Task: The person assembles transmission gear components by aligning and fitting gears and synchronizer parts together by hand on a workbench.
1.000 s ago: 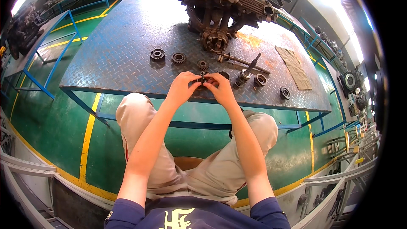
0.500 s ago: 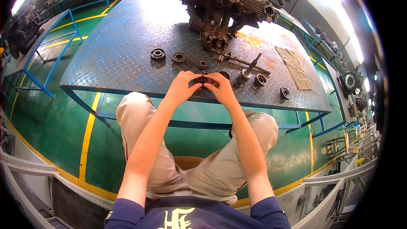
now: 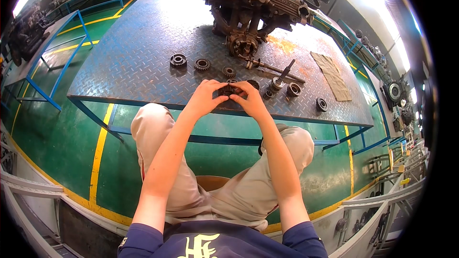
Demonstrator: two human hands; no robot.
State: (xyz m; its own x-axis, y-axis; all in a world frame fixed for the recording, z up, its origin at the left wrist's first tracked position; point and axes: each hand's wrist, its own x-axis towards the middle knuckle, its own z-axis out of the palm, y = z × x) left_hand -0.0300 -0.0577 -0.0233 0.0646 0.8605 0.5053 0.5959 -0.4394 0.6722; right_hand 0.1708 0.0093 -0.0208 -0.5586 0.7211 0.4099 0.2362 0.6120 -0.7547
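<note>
Close to the table's near edge, my left hand [image 3: 206, 97] and my right hand [image 3: 248, 97] grip a dark gear [image 3: 230, 88] from both sides. Thumbs and fingertips press on it, and they cover most of it. Just beyond sits a small gear [image 3: 229, 71]. Another dark gear [image 3: 253, 84] is partly hidden behind my right fingers. Farther left lie a toothed gear [image 3: 202, 65] and a larger ring-shaped gear [image 3: 178, 60]. To the right, a shaft with a gear [image 3: 278, 83] stands beside a thick gear [image 3: 293, 90], and one more gear [image 3: 322, 104] lies apart.
A large engine [image 3: 253, 0] stands on the far part of the blue metal table [image 3: 129, 62]. A long rod [image 3: 277, 70] lies in front of it. At the right is a tan cloth [image 3: 332, 76]. My knees are under the table's front edge.
Both hands stay in the same place around the gear; only the fingers and thumbs shift very slightly. The other parts on the table have not moved.
</note>
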